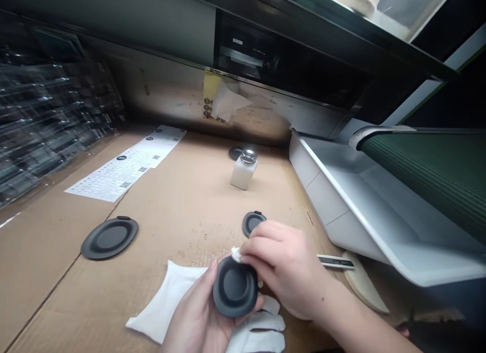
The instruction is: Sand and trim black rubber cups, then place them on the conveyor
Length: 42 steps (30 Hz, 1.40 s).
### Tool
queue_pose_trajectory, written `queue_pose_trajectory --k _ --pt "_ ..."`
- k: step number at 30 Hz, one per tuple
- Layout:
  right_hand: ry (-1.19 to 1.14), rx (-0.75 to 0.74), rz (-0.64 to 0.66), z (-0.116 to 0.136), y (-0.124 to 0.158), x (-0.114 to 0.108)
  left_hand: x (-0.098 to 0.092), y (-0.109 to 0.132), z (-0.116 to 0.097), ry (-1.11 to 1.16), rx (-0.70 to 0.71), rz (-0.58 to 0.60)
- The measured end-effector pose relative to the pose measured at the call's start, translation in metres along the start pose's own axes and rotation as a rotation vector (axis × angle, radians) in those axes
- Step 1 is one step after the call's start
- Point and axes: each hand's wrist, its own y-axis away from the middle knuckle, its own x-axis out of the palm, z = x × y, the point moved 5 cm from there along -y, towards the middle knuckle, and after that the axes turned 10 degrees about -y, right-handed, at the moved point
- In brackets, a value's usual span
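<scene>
The right hand (283,257) has its thumb and fingertips pinched together on a small white wad (236,255), which meets the upper rim of a round black disc (235,287); the left hand (201,310) is closed about that disc, thumb along its left edge and fingers behind and below, its dished face turned up toward the camera. Beneath the left hand lies a white glove (261,332), its fingers pointing right, and to the left spreads white fabric (167,297); the hand hides whether the two are one piece. Just beyond the right knuckles a tabbed black disc (253,222) rests on the cardboard sheet (178,206), partly covered by the hand, and a larger tabbed disc (109,238) lies well apart on the left. Beside the right wrist sit a slim utility knife (336,262) and a flat cream piece (364,284) with a curved edge. Farther out stands a white metal-topped bottle (243,173), another dark disc (235,153) partly behind it. Printed label sheets (114,178) lie near stacked clear plastic trays (49,115) at far left, while a deep pale bin (315,186) fills the right side, next to a green ribbed surface (429,175)
</scene>
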Motion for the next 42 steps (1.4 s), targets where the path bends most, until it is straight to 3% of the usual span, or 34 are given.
queue_pose_trajectory --k 4,12,21,30,38,42 --pt "0.133 -0.081 0.040 0.005 0.000 0.020 0.000 0.001 -0.001 -0.028 0.028 -0.015" --pt "0.301 -0.245 0.022 0.007 0.000 0.024 0.001 0.000 0.001 -0.045 0.034 -0.007" --pt "0.360 -0.147 0.128 -0.001 0.008 0.012 0.001 0.001 -0.002 -0.091 0.066 -0.039" --pt "0.859 -0.057 0.015 -0.067 0.014 -0.039 -0.001 0.001 -0.001 -0.113 0.027 0.005" --pt "0.827 -0.017 0.077 -0.121 0.032 -0.018 -0.002 0.000 -0.006 -0.022 0.031 -0.048" --pt "0.753 0.035 0.106 -0.121 0.038 -0.018 -0.004 0.000 -0.006 -0.019 0.042 -0.125"
